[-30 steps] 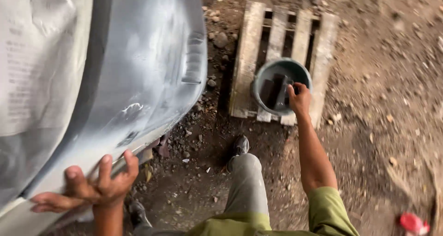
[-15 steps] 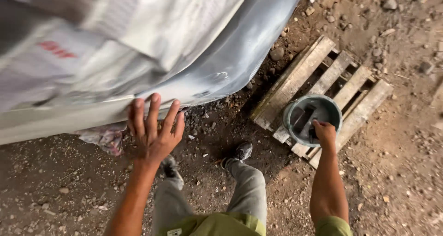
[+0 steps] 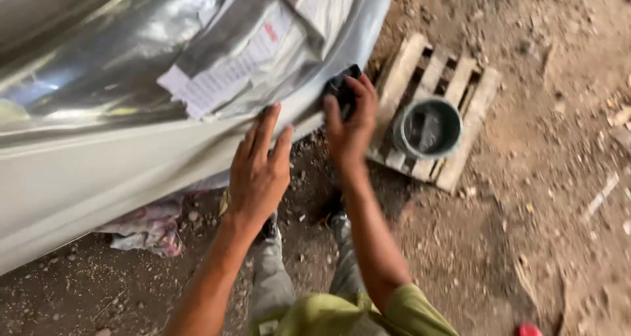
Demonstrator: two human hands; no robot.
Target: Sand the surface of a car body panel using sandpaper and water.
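Left hand (image 3: 257, 172) flat, fingers spread, on the lower edge of the grey panel (image 3: 98, 172). Right hand (image 3: 350, 122) just beside it, fingers clamped on a dark pad (image 3: 342, 86) pressed against the same edge. Bucket (image 3: 430, 127) sits on the pallet (image 3: 411, 67), right of the hands, near but apart. Open dirt (image 3: 559, 198) further right.

Bucket (image 3: 431, 127) on pallet (image 3: 453, 168), perhaps centred

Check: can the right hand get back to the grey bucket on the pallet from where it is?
Probably yes. The right hand presses a dark pad on the silver panel; the grey bucket stands just beside it, nothing between.
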